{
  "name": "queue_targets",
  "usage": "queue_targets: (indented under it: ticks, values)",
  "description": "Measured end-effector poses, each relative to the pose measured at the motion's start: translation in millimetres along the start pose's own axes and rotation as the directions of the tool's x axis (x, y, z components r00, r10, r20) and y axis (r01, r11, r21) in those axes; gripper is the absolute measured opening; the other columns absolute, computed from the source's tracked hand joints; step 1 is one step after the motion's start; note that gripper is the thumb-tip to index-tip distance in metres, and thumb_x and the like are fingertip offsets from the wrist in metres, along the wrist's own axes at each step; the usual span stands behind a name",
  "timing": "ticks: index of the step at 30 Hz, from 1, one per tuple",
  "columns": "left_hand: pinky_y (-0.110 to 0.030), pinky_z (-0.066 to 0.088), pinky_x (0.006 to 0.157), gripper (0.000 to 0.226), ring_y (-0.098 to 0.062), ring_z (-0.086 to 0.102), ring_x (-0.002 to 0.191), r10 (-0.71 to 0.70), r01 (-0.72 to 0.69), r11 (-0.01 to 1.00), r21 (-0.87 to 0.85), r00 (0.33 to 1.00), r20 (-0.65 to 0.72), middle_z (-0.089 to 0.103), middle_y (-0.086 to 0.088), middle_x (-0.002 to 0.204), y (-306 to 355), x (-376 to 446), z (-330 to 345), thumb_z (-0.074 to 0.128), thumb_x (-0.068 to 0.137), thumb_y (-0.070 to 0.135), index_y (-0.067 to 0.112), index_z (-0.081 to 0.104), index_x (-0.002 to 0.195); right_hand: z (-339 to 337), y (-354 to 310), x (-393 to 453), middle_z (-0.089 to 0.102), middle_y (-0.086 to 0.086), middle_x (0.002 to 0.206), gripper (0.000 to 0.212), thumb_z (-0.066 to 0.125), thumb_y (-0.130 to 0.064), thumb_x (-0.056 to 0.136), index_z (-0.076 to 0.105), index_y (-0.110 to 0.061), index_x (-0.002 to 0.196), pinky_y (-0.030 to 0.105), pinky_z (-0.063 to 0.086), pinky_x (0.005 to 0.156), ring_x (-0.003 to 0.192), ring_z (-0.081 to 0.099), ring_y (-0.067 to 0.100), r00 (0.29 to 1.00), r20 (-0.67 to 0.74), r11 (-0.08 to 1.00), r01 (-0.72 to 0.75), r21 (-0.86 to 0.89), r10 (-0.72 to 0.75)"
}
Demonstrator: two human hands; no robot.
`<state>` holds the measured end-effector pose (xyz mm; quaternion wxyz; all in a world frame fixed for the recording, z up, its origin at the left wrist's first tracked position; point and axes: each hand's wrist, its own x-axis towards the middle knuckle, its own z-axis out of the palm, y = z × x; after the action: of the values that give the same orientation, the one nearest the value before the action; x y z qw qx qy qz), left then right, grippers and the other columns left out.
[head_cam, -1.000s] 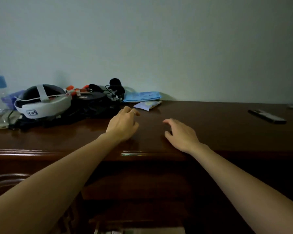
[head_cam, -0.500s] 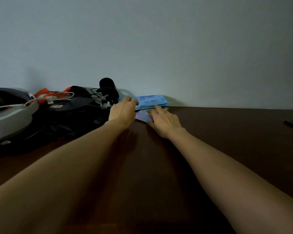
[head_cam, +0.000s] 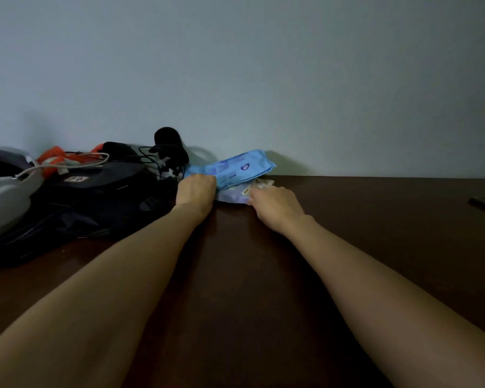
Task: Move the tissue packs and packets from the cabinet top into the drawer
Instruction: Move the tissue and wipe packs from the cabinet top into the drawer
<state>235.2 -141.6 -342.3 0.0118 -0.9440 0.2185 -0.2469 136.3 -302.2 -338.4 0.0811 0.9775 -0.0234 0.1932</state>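
1. Both arms have reached further toward the wall since half a second ago: the left hand (head_cam: 195, 191), then just short of the blue tissue pack (head_cam: 234, 168), now grips its near-left end, fingers curled round the edge.
2. That end of the blue pack has tilted up off the dark wooden cabinet top (head_cam: 375, 233); it sits at centre frame, against the wall.
3. The right hand (head_cam: 275, 204) has closed onto the pale lilac packet (head_cam: 234, 195) lying just beneath and in front of the blue pack. Its fingertips pinch the packet's near-right edge, though the exact finger layout is hidden behind the knuckles.
4. A small cream packet (head_cam: 263, 182) peeks out between the two, just beyond the right hand.
5. My reading: the reach is over and the grasp is made, so lifting both items and carrying them back to the drawer comes next. The drawer is out of view now.
6. At left, the black bag (head_cam: 95, 197) with tangled cables (head_cam: 163, 161) lies beside the left hand; a lift could snag them.
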Motion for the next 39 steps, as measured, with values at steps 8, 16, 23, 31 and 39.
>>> queue_targets:
  ticks: [8,16,23,31,39]
  values:
    - [-0.040,0.043,0.066,0.016,-0.034,0.062,0.084,-0.349,0.100,0.704,-0.703,0.911,-0.219,0.062,-0.010,0.105,22.5,-73.0,-101.3,0.046,0.100,0.013,0.010,0.057,0.111,-43.7,7.4,-105.2,0.070,0.009,0.097,0.029,0.036,-0.041,0.106,0.058,-0.022,0.101,0.041,0.051,0.066,0.083,0.066,0.031,1.000,-0.012,0.988,-0.012,0.151,0.014]
    - [-0.034,0.039,0.049,0.011,-0.019,0.057,0.065,-0.514,0.221,0.390,-0.894,0.858,-0.012,0.057,-0.001,0.074,32.2,-255.5,-171.2,0.033,0.096,0.020,0.019,0.044,0.093,-96.3,-37.9,-250.1,0.062,-0.007,0.093,0.026,0.038,-0.035,0.107,0.060,-0.025,0.097,0.033,0.049,0.059,0.073,0.061,0.014,0.964,-0.224,0.934,-0.057,0.352,0.143]
    - [-0.021,0.031,0.043,0.020,-0.003,0.040,0.045,-0.563,0.121,0.324,-0.938,0.822,-0.088,0.041,0.006,0.058,4.1,-406.1,-177.3,0.034,0.087,0.019,0.023,0.035,0.068,-119.3,-115.8,-374.9,0.061,-0.019,0.080,0.027,0.036,-0.035,0.103,0.054,-0.030,0.085,0.013,0.043,0.061,0.072,0.057,-0.003,0.682,-0.160,0.205,0.015,0.979,0.713]
    - [-0.028,0.042,0.047,0.019,-0.001,0.056,0.054,-0.419,0.379,0.275,-0.884,0.875,0.244,0.057,0.011,0.066,28.4,-549.8,-73.6,0.040,0.107,0.030,0.031,0.056,0.098,-16.3,-187.9,-464.3,0.067,0.011,0.089,0.032,0.036,-0.036,0.108,0.056,-0.016,0.094,0.040,0.055,0.062,0.080,0.070,0.027,0.671,0.331,-0.050,-0.401,0.915,0.664]
    - [-0.008,0.043,0.047,0.043,-0.002,0.069,0.074,-0.129,0.543,0.378,-0.749,0.833,0.538,0.070,0.002,0.100,36.8,-614.0,10.7,0.065,0.099,0.024,0.027,0.057,0.141,101.5,-202.3,-507.8,0.072,0.010,0.078,0.059,0.038,-0.065,0.099,0.062,-0.011,0.102,0.032,0.055,0.057,0.068,0.072,0.026,0.319,0.862,-0.328,-0.828,0.456,0.393]
